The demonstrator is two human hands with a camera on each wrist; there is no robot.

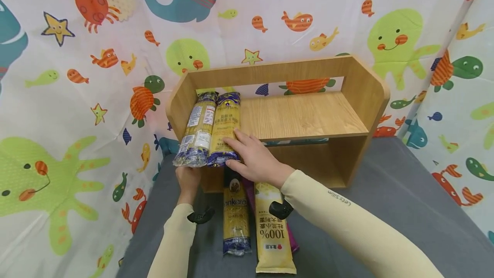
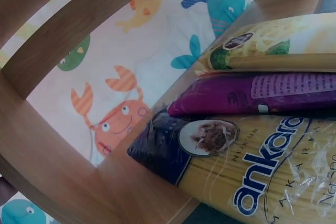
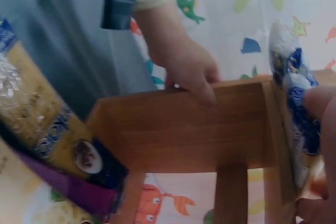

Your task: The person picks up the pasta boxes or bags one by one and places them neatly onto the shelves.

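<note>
A small wooden shelf (image 1: 297,117) stands on the grey surface. On its upper board, at the left end, two packs of spaghetti lie side by side: a clear pack with white labels (image 1: 196,125) and a yellow pack (image 1: 227,123) with blue ends. My right hand (image 1: 258,155) rests on the near part of the yellow pack, fingers extended. Below the packs, my left hand (image 1: 188,181) grips the edge of the shelf's left side panel; the right wrist view shows that left hand (image 3: 186,69) with its thumb over the board.
In front of the shelf lie a clear "ankara" spaghetti pack (image 1: 236,222), a yellow pasta pack (image 1: 275,231) and a purple pack (image 2: 220,94) between them. Their far ends reach into the lower compartment (image 1: 312,162). A patterned cloth (image 1: 231,33) hangs behind.
</note>
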